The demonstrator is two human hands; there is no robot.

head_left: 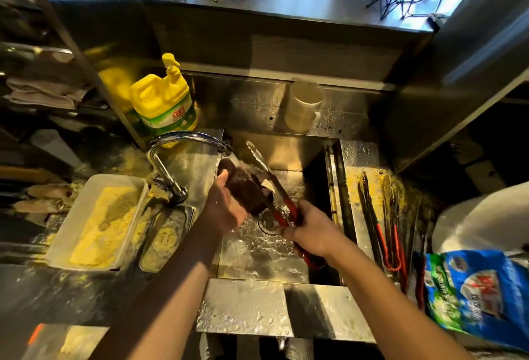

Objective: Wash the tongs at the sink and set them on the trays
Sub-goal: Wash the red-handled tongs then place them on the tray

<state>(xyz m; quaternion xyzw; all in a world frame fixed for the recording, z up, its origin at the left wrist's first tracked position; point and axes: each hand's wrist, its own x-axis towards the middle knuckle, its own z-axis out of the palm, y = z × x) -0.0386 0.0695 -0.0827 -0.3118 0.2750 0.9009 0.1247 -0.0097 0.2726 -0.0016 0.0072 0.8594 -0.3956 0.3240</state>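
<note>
The right hand (pixel 312 233) is closed around the red-handled end of a pair of tongs (pixel 267 172), holding them slanted over the sink (pixel 323 245) so the metal tips point up and away toward the back wall. The left hand (pixel 226 208) is wrapped around a dark scrubbing pad (pixel 246 187) and presses it against the middle of the tongs, right under the spout of the tap (pixel 186 142). Water is running; it splashes off the pad and pools, rippling, around the drain below both hands.

So this pair looks to be mid-scrub, with rinsing probably yet to come. Nothing has been set down from this grip yet.

To the right of the sink, on the wet surface (pixel 357 153) dusted with yellow crumbs, more tongs (pixel 380 222) with red handles lie side by side; whether they are washed or waiting I cannot tell, though the crumbs around them suggest they are still dirty. To the left sit a white tub of yellow crumbs (pixel 100 216) and a small metal tray (pixel 169 236), also crumbed. A yellow soap bottle (pixel 163 102) stands behind the tap. Most of the job seems to lie ahead.
</note>
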